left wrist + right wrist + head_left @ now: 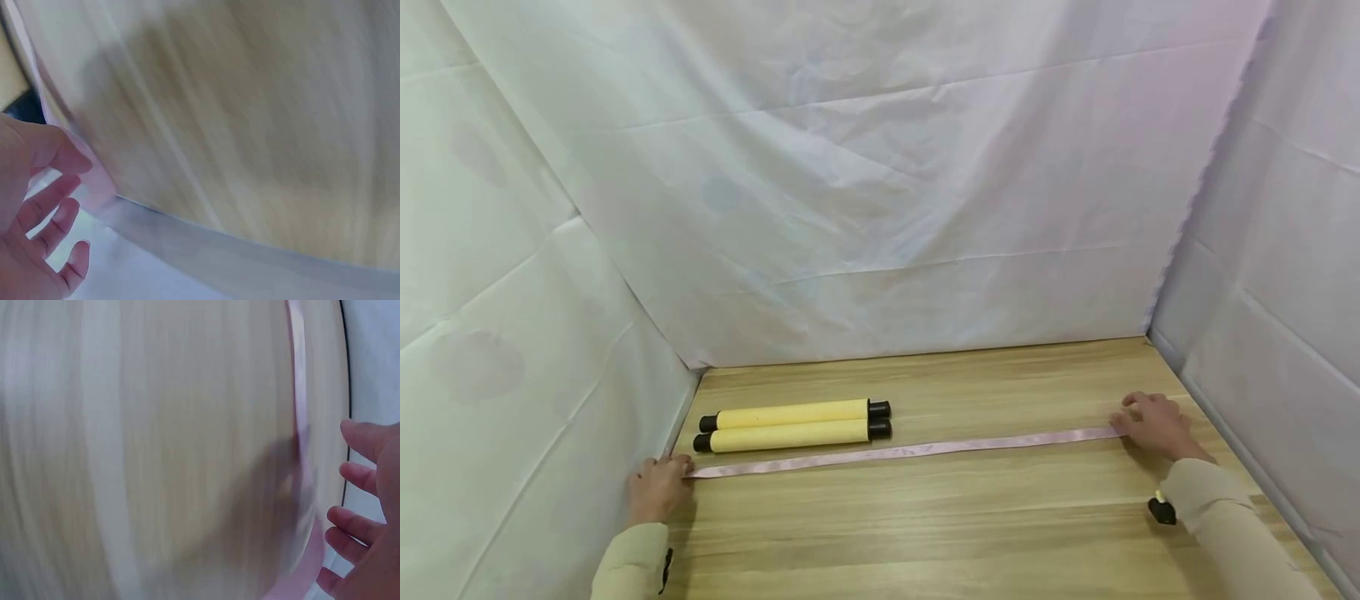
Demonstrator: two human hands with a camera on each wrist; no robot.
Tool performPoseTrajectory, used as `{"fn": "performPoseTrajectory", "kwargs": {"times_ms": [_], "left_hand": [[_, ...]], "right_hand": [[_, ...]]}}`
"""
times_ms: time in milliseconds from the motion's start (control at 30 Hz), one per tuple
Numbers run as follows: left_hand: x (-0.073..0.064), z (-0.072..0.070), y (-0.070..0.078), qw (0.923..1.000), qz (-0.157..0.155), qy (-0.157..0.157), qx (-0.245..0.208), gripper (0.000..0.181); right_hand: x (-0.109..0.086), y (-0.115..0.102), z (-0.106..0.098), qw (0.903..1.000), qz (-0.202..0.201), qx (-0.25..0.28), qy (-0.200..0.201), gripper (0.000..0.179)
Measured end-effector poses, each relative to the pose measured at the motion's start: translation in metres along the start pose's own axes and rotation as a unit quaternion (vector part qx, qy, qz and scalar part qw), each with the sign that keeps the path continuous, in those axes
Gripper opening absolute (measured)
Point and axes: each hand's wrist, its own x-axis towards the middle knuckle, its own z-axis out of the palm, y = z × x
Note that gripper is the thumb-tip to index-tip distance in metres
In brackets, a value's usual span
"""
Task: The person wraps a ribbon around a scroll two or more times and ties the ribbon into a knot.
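Note:
A long, narrow pink ribbon (887, 452) stretches nearly straight across the wooden tabletop. At its left end is my left hand (658, 487), by the table's left edge. The left wrist view shows that hand (37, 206) with fingers loosely bent and slightly apart, thumb and forefinger overlapping the ribbon (97, 181). My right hand (1153, 423) is over the ribbon's right end. Its fingers (356, 478) are spread in the right wrist view, with the ribbon (300, 381) curving down past the lower fingertips. Two yellow rolled scrolls (793, 433) with black ends lie side by side behind the ribbon.
The light wooden tabletop (925, 533) runs back to a white cloth wall (880, 208). More white cloth closes in the left (505, 375) and right sides (1285, 250), close beside both hands. A small black device (1162, 510) is on the right wrist.

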Motion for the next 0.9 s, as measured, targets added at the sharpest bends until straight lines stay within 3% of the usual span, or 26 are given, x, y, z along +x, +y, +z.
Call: {"fn": "performPoseTrajectory", "kwargs": {"times_ms": [133,267,467,533,700,900], "left_hand": [[0.007,-0.005,0.013,0.9998,-0.012,-0.014,-0.003,0.04],[0.016,-0.01,0.031,0.9996,-0.004,0.008,-0.028,0.044],[0.025,-0.016,0.056,0.9987,-0.036,0.023,-0.029,0.049],[0.026,-0.015,0.062,0.9985,-0.031,0.03,-0.034,0.05],[0.036,-0.01,0.081,0.9959,0.061,0.042,-0.051,0.062],[0.058,-0.005,0.112,0.9864,0.158,0.022,-0.037,0.09]], "right_hand": [[0.01,-0.032,0.015,0.9985,-0.053,-0.002,-0.015,0.055],[0.02,-0.058,0.032,0.9959,-0.077,0.005,-0.047,0.068],[0.026,-0.083,0.045,0.9907,-0.022,0.047,-0.126,0.096],[0.027,-0.089,0.047,0.9886,-0.007,0.05,-0.142,0.1],[0.025,-0.093,0.046,0.9858,0.012,0.041,-0.162,0.104],[0.032,-0.07,0.07,0.9895,0.004,0.021,-0.143,0.117]]}}
